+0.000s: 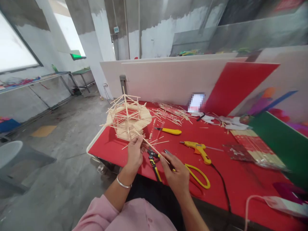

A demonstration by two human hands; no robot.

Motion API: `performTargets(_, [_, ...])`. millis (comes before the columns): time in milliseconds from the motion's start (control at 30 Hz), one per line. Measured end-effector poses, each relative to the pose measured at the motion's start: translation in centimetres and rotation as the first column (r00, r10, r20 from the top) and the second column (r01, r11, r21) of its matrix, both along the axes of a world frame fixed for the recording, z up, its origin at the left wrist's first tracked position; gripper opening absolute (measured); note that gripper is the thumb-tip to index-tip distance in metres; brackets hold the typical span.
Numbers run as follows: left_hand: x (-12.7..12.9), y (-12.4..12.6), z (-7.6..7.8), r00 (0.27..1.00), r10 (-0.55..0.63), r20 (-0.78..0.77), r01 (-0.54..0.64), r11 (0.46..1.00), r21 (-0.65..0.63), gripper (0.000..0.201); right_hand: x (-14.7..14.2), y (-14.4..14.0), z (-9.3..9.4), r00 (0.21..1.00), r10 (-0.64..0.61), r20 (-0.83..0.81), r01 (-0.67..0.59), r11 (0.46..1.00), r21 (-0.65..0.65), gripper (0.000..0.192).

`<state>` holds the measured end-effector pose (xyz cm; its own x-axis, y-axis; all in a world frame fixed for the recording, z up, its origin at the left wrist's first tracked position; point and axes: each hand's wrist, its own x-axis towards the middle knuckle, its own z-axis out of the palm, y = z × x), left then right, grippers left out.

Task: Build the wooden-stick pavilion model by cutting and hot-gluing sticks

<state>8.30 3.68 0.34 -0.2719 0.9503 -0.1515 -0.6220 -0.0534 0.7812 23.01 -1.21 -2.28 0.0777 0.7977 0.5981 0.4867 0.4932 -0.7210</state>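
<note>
Both hands, left hand (134,152) and right hand (176,175), pinch one stick (151,147) near the table's (115,150) front edge.

The stick (151,147) pinched between the left hand (134,153) and right hand (177,175) looks like pale, bare wood, matt. Just beyond the left hand, the model (127,119) is the same raw wood. Under both hands the table (216,179) has a smooth red, slightly glossy top. Right of the right hand, the glue gun (199,150) is shiny yellow plastic. The bangle (123,184) on the left wrist is polished metal.
</note>
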Motion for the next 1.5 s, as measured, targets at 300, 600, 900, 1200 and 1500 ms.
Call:
performTargets(300, [-1.9, 2.3, -1.1, 0.998, 0.006, -0.06, -0.008, 0.999, -0.041, 0.037, -3.3, 2.7, 0.7, 0.957, -0.111, 0.268, 0.066, 0.983, 0.173, 0.019])
performTargets(600, [-2.2, 3.4, -1.4, 0.997, -0.024, -0.071, 0.017, 0.995, -0.095, 0.042, -3.6, 3.2, 0.2, 0.946, -0.125, 0.299, 0.077, 0.983, 0.165, 0.018])
performTargets(900, [-2.1, 3.6, -1.6, 0.998, -0.028, -0.064, 0.02, 0.993, -0.113, 0.04, -3.5, 3.3, 0.2, 0.943, -0.111, 0.314, 0.077, 0.99, 0.119, 0.018])
performTargets(1200, [-2.0, 3.6, -1.5, 0.998, -0.025, -0.061, 0.019, 0.994, -0.111, 0.041, -3.8, 3.5, 0.4, 0.939, -0.107, 0.326, 0.065, 0.989, 0.136, 0.017])
performTargets(1500, [-2.4, 3.0, -0.7, 0.998, -0.067, 0.007, 0.067, 0.991, -0.119, 0.033, -3.8, 3.6, 1.4, 0.933, -0.087, 0.35, 0.042, 0.99, 0.137, 0.016])
